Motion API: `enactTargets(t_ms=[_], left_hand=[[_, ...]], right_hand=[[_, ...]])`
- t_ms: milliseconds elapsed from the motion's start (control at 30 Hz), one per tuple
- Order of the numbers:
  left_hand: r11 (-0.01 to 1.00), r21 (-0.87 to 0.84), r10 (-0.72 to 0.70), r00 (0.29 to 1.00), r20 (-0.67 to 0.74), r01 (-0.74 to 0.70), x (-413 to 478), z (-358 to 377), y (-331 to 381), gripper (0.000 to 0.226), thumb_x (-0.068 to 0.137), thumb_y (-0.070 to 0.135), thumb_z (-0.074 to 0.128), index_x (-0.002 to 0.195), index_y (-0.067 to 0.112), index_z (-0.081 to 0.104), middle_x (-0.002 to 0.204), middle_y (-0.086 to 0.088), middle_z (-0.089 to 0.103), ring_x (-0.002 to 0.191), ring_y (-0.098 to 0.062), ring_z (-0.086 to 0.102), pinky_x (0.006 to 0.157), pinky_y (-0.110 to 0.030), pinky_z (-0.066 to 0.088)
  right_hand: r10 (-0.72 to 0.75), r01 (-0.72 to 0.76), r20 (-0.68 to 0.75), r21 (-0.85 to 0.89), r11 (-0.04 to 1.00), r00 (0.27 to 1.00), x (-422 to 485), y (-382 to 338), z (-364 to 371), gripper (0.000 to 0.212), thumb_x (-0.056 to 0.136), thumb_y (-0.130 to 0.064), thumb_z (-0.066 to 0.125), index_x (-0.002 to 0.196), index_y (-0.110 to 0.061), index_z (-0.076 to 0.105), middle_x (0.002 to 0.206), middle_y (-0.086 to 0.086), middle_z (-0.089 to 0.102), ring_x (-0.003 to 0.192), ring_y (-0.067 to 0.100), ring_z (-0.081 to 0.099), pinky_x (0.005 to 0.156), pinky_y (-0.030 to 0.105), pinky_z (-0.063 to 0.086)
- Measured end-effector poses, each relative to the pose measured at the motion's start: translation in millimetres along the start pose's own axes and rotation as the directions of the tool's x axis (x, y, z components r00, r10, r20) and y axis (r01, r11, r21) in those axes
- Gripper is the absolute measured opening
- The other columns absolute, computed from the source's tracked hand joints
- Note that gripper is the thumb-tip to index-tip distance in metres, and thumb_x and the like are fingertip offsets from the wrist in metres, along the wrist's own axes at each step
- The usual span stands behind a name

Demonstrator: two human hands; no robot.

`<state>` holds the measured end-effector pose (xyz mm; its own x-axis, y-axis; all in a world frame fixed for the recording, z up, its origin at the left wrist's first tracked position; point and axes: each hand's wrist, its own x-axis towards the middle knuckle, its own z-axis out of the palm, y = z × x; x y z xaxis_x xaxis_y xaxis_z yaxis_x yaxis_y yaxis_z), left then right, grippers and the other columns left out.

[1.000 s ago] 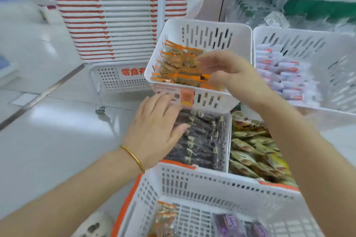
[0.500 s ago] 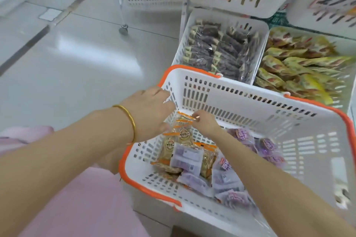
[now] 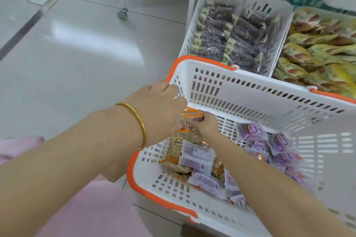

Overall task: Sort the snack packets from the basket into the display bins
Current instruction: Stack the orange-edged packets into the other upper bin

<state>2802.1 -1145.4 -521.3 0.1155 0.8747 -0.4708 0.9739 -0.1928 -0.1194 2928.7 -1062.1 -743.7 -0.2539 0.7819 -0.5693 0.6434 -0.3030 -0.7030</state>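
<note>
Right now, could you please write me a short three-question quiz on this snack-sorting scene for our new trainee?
1. True or false: the right hand grips an orange-edged clear snack packet inside the white plastic basket with the orange rim.
2. Which wrist wears the thin gold bangle? A) left B) right
3. Fill in: the white slotted display bin directly beyond the basket holds ____ packets.

Key: 1 true; 2 A, beside the left hand; 3 dark purple-brown.
</note>
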Motion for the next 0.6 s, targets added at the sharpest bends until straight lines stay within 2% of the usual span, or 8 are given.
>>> enactTargets(t_ms=[100,200,300,333,400,467,500,600], left_hand=[[0.993,-0.107,-0.041,0.999,0.003,0.041,5.7,-7.0,4.3,0.049,0.096,0.041,0.038,0.139,0.018,0.028,0.145,-0.004,0.029,0.133,-0.022,0.025,0.107,-0.038,0.033],[0.968,-0.228,-0.117,0.993,-0.036,0.106,15.1,-12.8,10.8,0.051,0.096,0.036,0.042,0.14,0.013,0.025,0.141,-0.006,0.033,0.13,-0.024,0.03,0.104,-0.037,0.036],[0.906,-0.4,-0.177,0.982,-0.064,0.137,27.9,-20.5,20.1,0.055,0.096,0.032,0.045,0.141,0.01,0.023,0.137,-0.013,0.04,0.123,-0.028,0.042,0.1,-0.041,0.039],[0.853,-0.5,-0.2,0.979,-0.05,0.149,32.9,-23.6,23.6,0.055,0.096,0.032,0.046,0.141,0.01,0.024,0.136,-0.014,0.043,0.12,-0.03,0.047,0.099,-0.042,0.041],[0.66,-0.735,-0.219,0.976,0.008,0.154,42.2,-28.5,31.6,0.049,0.096,0.031,0.047,0.138,0.012,0.032,0.132,-0.014,0.049,0.113,-0.03,0.055,0.096,-0.043,0.045],[0.406,-0.908,-0.214,0.977,0.011,0.1,49.4,-32.1,40.1,0.02,0.095,0.025,0.049,0.112,0.013,0.049,0.115,-0.016,0.057,0.105,-0.035,0.059,0.092,-0.048,0.049],[0.298,-0.952,-0.226,0.974,0.0,0.069,52.2,-34.5,44.1,0.011,0.095,0.022,0.05,0.095,0.012,0.05,0.099,-0.017,0.058,0.096,-0.039,0.061,0.089,-0.051,0.051],[0.109,-0.993,-0.276,0.961,0.007,0.038,57.3,-43.0,51.7,0.027,0.095,0.017,0.052,0.073,0.012,0.037,0.069,-0.012,0.041,0.065,-0.027,0.047,0.079,-0.051,0.054]], right_hand=[[-0.089,0.101,-0.081,0.157,0.982,0.993,-14.5,-12.8,-36.8,0.017,0.082,-0.016,0.072,0.093,-0.005,0.064,0.082,0.006,0.062,0.074,0.019,0.058,0.064,0.029,0.049],[-0.168,0.156,0.008,0.317,0.935,0.986,-35.8,-29.6,-82.4,0.011,0.082,-0.011,0.071,0.092,-0.012,0.067,0.081,0.003,0.066,0.07,0.015,0.06,0.065,0.027,0.05],[-0.226,0.165,0.103,0.415,0.895,0.969,-57.5,-41.6,-119.7,0.009,0.081,-0.009,0.071,0.086,-0.015,0.067,0.085,0.008,0.067,0.076,0.02,0.06,0.074,0.033,0.05],[-0.245,0.166,0.124,0.447,0.879,0.962,-64.8,-46.0,-129.5,0.008,0.081,-0.009,0.071,0.086,-0.014,0.067,0.084,0.009,0.066,0.074,0.018,0.06,0.07,0.029,0.051],[-0.277,0.168,0.133,0.529,0.832,0.952,-79.5,-53.9,-143.4,0.016,0.075,-0.014,0.073,0.088,-0.009,0.064,0.082,0.01,0.061,0.065,0.013,0.056,0.058,0.019,0.045],[-0.311,0.18,0.107,0.624,0.761,0.944,-90.2,-59.7,-152.6,0.04,0.065,-0.021,0.075,0.098,-0.002,0.064,0.089,0.015,0.058,0.069,0.019,0.053,0.059,0.02,0.044],[-0.324,0.19,0.091,0.65,0.736,0.942,-94.9,-62.4,-156.0,0.049,0.063,-0.022,0.075,0.104,0.001,0.062,0.092,0.017,0.058,0.07,0.02,0.056,0.059,0.023,0.047],[-0.289,0.224,0.001,0.632,0.742,0.957,-104.9,-66.1,-166.7,0.071,0.064,-0.028,0.083,0.121,0.002,0.054,0.097,0.02,0.056,0.073,0.019,0.062,0.063,0.031,0.055]])
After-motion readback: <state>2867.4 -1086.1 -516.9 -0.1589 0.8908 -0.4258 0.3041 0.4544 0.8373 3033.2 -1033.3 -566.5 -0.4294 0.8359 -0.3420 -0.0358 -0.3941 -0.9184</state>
